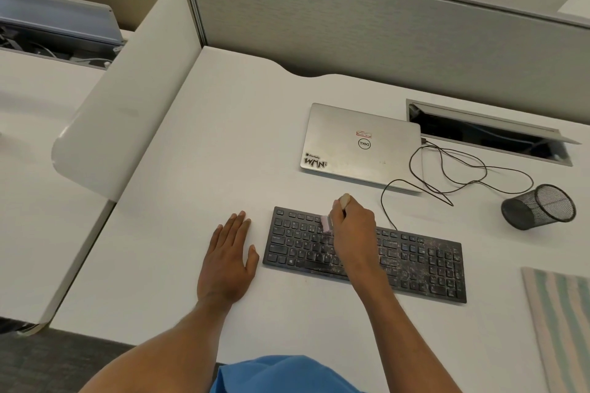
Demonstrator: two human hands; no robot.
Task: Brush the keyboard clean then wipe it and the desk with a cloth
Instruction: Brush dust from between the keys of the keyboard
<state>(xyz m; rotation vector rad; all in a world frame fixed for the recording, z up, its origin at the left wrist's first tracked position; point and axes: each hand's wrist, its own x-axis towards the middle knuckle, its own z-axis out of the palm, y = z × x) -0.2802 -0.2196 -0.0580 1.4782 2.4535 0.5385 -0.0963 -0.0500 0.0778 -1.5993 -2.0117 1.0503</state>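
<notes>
Black keyboard (pixel 431 265) lies beneath the right hand (pixel 351 228), which grips the brush (pixel 326 223) bristles-down to sweep the keys, while the left hand (pixel 228 262) rests flat, fingers straight, beside it, likely bracing on the worktop (pixel 223 137).

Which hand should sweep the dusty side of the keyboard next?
The right hand: it grips the brush on the keyboard, beside the dusty keys. The left hand lies flat on the desk, holding nothing.

Two hands (pixel 228 260) (pixel 352 226), one keyboard (pixel 415 265), one brush (pixel 326 223), one laptop (pixel 360 147), one cloth (pixel 562 313)
</notes>
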